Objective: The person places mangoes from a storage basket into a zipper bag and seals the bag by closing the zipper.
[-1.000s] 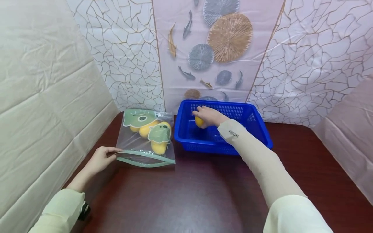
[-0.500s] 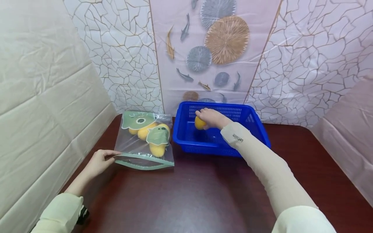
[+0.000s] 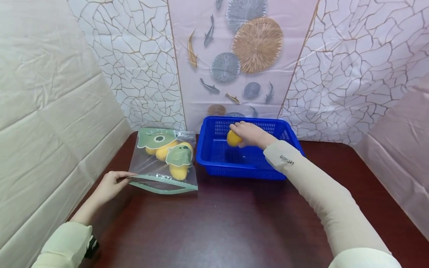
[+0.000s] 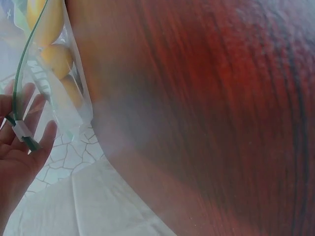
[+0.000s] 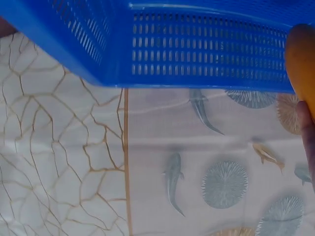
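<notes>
My left hand [image 3: 112, 186] pinches the left corner of a clear zip bag [image 3: 144, 163] by its green-edged mouth, which gapes toward me. Several yellow mangoes [image 3: 178, 172] lie inside, partly behind the bag's green cartoon prints; the left wrist view also shows mangoes [image 4: 57, 60] through the plastic. My right hand [image 3: 249, 134] grips another yellow mango [image 3: 233, 139] over the left part of a blue plastic basket [image 3: 248, 174]. At the right edge of the right wrist view, that mango [image 5: 301, 66] shows beside the basket's slotted wall, with most of the hand cut off.
Bag and basket stand side by side on a dark red-brown wooden table [image 3: 214, 223]. A patterned cloth backdrop [image 3: 207, 100] with fish prints rises right behind the basket. A pale cloth wall [image 3: 60, 123] closes off the left side.
My right hand has raised the mango slightly within the basket and drawn it a little to the right. The left hand keeps its pinch on the bag. The head view has shifted slightly.
</notes>
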`<state>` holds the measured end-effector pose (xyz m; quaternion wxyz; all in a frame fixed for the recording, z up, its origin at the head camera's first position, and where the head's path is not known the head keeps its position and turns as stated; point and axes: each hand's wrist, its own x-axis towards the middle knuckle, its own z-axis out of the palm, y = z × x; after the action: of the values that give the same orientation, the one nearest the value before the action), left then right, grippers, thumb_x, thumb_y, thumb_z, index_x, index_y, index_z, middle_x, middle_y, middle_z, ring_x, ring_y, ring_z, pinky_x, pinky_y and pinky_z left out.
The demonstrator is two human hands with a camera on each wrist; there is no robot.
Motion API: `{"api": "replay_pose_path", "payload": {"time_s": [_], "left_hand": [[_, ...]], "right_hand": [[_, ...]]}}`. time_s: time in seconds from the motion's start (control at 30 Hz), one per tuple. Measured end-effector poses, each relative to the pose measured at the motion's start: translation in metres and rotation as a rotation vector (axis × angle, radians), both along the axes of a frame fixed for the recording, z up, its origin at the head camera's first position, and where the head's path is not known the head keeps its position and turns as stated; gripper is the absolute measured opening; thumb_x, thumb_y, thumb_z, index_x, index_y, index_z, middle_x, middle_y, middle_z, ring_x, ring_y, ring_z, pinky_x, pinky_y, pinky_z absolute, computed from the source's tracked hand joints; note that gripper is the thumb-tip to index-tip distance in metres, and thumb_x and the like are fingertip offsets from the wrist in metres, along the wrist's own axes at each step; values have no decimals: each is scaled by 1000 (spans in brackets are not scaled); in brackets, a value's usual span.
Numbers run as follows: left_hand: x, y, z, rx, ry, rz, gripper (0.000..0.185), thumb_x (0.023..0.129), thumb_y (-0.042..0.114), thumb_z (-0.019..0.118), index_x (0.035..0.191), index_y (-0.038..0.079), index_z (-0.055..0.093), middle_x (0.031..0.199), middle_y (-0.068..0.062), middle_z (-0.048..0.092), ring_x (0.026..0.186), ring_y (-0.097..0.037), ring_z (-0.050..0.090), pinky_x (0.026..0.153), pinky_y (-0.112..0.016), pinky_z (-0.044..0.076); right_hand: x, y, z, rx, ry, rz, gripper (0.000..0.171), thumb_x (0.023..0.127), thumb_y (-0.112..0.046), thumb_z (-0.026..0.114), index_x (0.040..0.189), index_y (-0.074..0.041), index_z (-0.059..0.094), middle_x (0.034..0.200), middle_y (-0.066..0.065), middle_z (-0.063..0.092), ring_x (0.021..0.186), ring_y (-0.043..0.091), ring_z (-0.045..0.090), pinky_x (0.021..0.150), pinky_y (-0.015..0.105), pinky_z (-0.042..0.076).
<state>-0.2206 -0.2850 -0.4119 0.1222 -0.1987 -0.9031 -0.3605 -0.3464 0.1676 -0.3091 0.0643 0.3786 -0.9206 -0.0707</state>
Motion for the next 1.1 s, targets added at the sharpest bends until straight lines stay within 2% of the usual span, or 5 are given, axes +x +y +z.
{"api": "replay_pose_path", "payload": {"time_s": [0.13,0.37,0.67,0.93,1.1], "left_hand": [[-1,1,-3,5,14,-3,15,83,-7,62,95,-4,71,89,-21,71,72,8,52,57,-13,41],[-2,-1,-1,5,19,-10,15,83,-8,62,94,-5,71,88,-21,71,69,5,51,55,-14,41],[-4,4,-1,22,-4,-8,16,84,-8,61,96,-5,71,90,-22,70,69,4,51,55,-14,41],[-5,6,-1,40,-8,4,15,84,-6,62,95,-4,72,88,-20,71,69,7,50,56,-13,41],[-4,4,1,33,-20,3,15,84,-6,61,96,-5,71,89,-21,71,66,2,49,53,-15,39]], "right_hand": [[8,3,3,-73,1,11,49,70,-16,81,106,0,51,94,16,58,87,33,55,77,45,49],[20,1,3,-131,49,68,50,70,-19,80,106,-1,50,96,15,55,84,31,53,74,43,49],[42,-6,1,-197,61,64,48,71,-24,79,102,-4,48,93,11,53,79,25,49,69,37,47],[53,-4,-8,-242,150,124,47,70,-21,79,101,-4,49,92,10,51,81,25,48,68,35,47],[62,-3,-9,-292,176,135,44,70,-22,79,97,-4,48,90,9,49,79,23,46,67,33,46]]}}
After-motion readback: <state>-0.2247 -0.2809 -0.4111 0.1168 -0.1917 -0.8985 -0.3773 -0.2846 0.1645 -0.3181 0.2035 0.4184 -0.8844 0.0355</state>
